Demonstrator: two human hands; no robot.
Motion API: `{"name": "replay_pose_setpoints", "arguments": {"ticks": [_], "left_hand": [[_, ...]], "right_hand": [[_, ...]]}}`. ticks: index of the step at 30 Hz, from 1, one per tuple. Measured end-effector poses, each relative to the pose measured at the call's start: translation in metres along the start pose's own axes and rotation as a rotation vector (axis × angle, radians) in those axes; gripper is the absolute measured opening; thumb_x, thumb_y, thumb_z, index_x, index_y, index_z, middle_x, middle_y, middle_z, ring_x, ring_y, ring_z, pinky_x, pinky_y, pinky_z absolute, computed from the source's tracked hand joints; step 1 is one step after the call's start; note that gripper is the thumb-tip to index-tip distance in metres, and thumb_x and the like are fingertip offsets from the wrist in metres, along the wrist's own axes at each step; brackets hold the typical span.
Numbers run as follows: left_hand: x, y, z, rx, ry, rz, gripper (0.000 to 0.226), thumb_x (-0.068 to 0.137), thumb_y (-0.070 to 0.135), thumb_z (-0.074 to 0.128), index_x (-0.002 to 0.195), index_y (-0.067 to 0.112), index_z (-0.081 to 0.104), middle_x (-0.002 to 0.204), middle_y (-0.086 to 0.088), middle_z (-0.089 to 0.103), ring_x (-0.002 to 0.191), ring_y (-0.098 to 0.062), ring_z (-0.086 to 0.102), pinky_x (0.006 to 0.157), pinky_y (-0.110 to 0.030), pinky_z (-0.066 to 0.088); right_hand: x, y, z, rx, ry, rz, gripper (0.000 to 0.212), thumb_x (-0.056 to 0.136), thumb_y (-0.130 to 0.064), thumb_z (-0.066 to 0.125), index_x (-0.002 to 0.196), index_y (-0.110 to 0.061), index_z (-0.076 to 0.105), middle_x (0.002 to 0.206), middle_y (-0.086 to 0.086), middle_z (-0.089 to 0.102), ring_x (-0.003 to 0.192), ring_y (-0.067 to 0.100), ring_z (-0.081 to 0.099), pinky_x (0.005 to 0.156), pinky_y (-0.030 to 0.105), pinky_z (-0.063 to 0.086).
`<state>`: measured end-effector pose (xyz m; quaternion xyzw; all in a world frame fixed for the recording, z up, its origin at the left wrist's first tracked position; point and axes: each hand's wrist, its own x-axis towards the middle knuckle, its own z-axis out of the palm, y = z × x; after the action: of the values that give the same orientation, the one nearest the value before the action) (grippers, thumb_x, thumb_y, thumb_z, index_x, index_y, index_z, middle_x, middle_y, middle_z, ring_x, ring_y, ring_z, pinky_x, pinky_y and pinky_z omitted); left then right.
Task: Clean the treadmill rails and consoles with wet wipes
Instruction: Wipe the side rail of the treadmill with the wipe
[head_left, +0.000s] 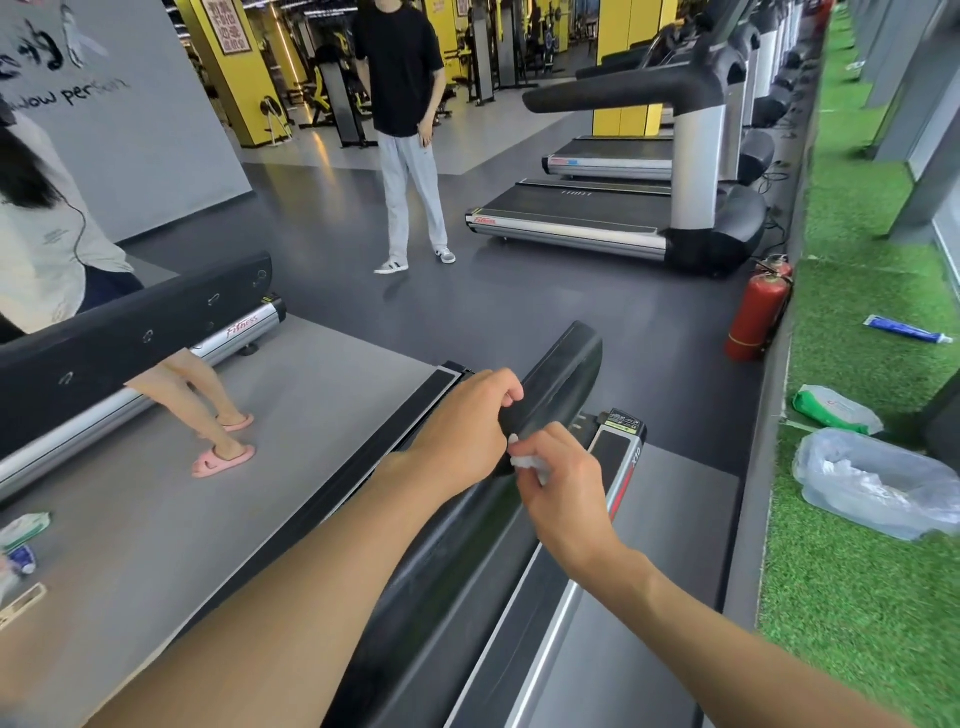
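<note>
A black treadmill handrail (563, 374) runs from the lower middle up to the right of centre. My left hand (462, 426) grips the rail from its left side, fingers curled over the top. Just right of it, my right hand (561, 483) pinches a small crumpled white wet wipe (522, 460) against the rail's side. A second black rail (130, 338) crosses the left of the view. The treadmill belt (208, 493) lies between the two rails.
A person in pink slippers (223, 457) stands by the left rail; another in a black shirt (410, 130) stands on the floor beyond. A wipes pack (831, 410), a plastic bag (878, 483) and a blue tube (904, 328) lie on green turf. A red extinguisher (758, 312) stands at right. More treadmills (613, 218) beyond.
</note>
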<state>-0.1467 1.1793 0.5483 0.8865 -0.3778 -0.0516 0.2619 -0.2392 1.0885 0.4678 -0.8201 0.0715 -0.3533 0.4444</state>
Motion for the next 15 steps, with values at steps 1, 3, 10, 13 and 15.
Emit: {"name": "replay_pose_setpoints", "arguments": {"ticks": [1,3,10,13,15], "left_hand": [[-0.004,0.000,-0.001,-0.006,-0.002,-0.007,0.047,0.080,-0.014,0.046,0.115,0.015,0.057,0.114,0.002,0.056,0.107,-0.019,0.055,0.097,-0.041,0.050],[-0.011,-0.001,-0.002,-0.010,0.001,-0.016,0.043,0.083,-0.013,0.048,0.114,0.015,0.058,0.115,0.002,0.057,0.107,-0.018,0.056,0.097,-0.041,0.050],[-0.031,0.006,-0.008,-0.020,0.076,-0.030,0.030,0.098,0.002,0.037,0.114,0.011,0.061,0.113,-0.003,0.061,0.094,-0.020,0.058,0.086,-0.037,0.052],[-0.034,0.008,-0.012,-0.008,0.090,-0.034,0.027,0.100,0.010,0.039,0.111,0.013,0.063,0.109,-0.003,0.064,0.094,-0.019,0.058,0.085,-0.032,0.048],[-0.032,0.009,-0.015,0.001,0.098,-0.040,0.026,0.100,0.011,0.040,0.110,0.014,0.063,0.110,-0.002,0.066,0.096,-0.019,0.058,0.086,-0.031,0.047]], "right_hand": [[-0.004,-0.004,0.001,0.003,0.002,-0.005,0.032,0.073,0.023,0.059,0.083,-0.006,0.068,0.080,0.007,0.056,0.074,0.015,0.051,0.062,0.015,0.041],[-0.010,-0.010,0.005,0.002,0.011,-0.021,0.032,0.071,0.023,0.059,0.082,-0.006,0.068,0.079,0.005,0.055,0.074,0.010,0.051,0.062,0.010,0.038],[-0.046,-0.036,0.017,0.038,-0.040,-0.029,0.032,0.071,0.018,0.057,0.083,-0.010,0.067,0.081,-0.009,0.052,0.074,0.001,0.052,0.063,0.007,0.038],[-0.038,-0.040,0.005,0.104,-0.071,0.049,0.029,0.074,0.014,0.059,0.081,-0.014,0.067,0.082,-0.006,0.057,0.078,0.006,0.056,0.068,0.009,0.040],[-0.023,-0.039,-0.009,0.137,-0.025,0.136,0.031,0.078,0.010,0.059,0.085,-0.018,0.068,0.089,-0.001,0.062,0.084,0.006,0.057,0.073,0.008,0.040]]}}
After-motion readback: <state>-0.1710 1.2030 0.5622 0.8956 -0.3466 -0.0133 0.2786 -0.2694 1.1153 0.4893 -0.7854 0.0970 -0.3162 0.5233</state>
